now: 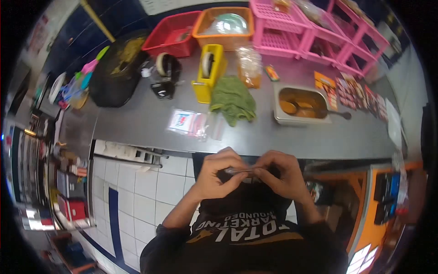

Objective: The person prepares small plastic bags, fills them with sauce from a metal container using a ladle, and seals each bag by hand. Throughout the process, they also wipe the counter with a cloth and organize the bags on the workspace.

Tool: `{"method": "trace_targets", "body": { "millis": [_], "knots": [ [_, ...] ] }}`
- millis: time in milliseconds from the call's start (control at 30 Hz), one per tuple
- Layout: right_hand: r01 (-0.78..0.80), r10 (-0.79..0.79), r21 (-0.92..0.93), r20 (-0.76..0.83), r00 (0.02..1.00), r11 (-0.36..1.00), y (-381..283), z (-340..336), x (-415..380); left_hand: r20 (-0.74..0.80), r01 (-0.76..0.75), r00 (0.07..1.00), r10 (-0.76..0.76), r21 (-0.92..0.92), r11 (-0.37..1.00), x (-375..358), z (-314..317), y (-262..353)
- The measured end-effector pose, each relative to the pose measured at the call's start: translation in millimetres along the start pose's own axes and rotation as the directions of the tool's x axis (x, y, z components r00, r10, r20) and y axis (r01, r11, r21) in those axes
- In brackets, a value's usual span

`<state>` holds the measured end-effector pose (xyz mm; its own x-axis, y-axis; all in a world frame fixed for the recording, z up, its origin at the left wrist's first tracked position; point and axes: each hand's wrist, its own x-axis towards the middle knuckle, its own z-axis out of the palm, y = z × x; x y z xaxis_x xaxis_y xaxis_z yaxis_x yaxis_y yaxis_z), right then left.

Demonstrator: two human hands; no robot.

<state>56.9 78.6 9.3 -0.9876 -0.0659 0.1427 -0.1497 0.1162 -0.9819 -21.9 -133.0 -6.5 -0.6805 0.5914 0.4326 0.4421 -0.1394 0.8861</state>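
Observation:
In front of my chest, just off the table's near edge, both hands are closed on a small thin plastic packet (238, 171) seen almost edge-on. My left hand (220, 172) pinches one end between thumb and fingers. The other end is in the pinch of my right hand (282, 172). What the packet contains cannot be made out. Small clear zip bags (197, 124), one with a blue and red print, lie on the steel table (150, 130) beyond my left hand. Farther back is a crumpled green cloth (232, 99).
A steel pan (285, 119) holds orange-brown powder and a spoon. A yellow tape dispenser (200, 91), black tape dispenser (162, 86) and filled clear bag (250, 68) stand behind. Red basket (171, 34), orange basket (223, 41), pink racks (283, 34) and black tub (109, 84) line the back.

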Motion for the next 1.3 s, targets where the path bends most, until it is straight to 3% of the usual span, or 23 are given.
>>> {"method": "trace_targets", "body": {
  "millis": [100,300,500,700,900,1100,1200,1300],
  "knots": [
    [-0.007,0.006,-0.037,-0.024,1.000,0.999,-6,4,3,0.111,-0.037,0.994,0.020,0.150,0.988,12,-5,5],
    [0.179,-0.195,-0.239,-0.046,0.980,0.954,-13,-3,13,0.137,-0.152,0.983,0.119,0.267,0.952,31,-6,10],
    [0.177,-0.218,-0.243,-0.155,0.963,0.954,-14,-6,11,0.073,-0.133,0.990,0.118,0.255,0.958,42,-2,10],
    [0.223,-0.272,-0.223,-0.220,0.937,0.949,-1,-9,14,0.169,-0.264,0.961,0.217,0.344,0.901,53,-7,12],
    [0.224,-0.276,-0.192,-0.317,0.907,0.956,0,-13,20,0.115,-0.150,0.987,0.116,0.363,0.920,61,-15,14],
    [0.260,-0.297,-0.147,-0.377,0.877,0.954,13,-7,31,0.121,-0.166,0.985,0.125,0.435,0.885,74,-26,14],
    [0.251,-0.424,-0.384,-0.481,0.767,0.889,2,-2,39,-0.049,0.048,0.998,-0.030,0.413,0.909,90,-44,4],
    [0.226,-0.418,-0.417,-0.454,0.787,0.880,6,-4,33,-0.024,-0.007,0.999,0.023,0.534,0.845,126,-60,1]
  ]
}}
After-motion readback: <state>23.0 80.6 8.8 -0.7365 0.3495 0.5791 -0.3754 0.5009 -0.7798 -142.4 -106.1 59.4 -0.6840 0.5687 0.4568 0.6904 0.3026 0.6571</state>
